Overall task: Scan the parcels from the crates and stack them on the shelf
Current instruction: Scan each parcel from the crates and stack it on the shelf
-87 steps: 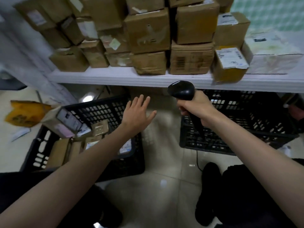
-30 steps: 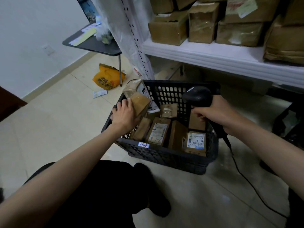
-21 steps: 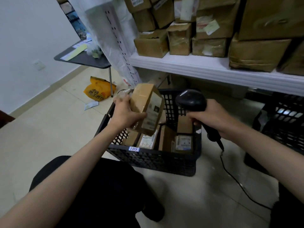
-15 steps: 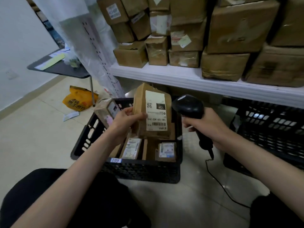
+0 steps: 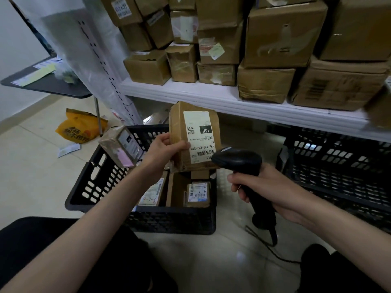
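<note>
Our scanner (image 5: 238, 160) has come up against the parcel (image 5: 193, 136) since a moment ago. Our left hand (image 5: 164, 148) grips the parcel upright; our right hand (image 5: 259, 187) is curled round the scanner handle. Below both sits the crate (image 5: 95, 185); the shelf (image 5: 211, 96) stands beyond.

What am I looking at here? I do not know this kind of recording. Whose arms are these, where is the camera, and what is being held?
No machine: a person wears one camera on the head, looking down at their own arms. The left hand grips a brown parcel with a white label reading 15H. The right hand holds a black barcode scanner, its head close to the label's barcode. Below, on the floor, a black crate holds more small parcels; a second crate stands to the right. Above, a white shelf carries stacked cardboard boxes.
</note>
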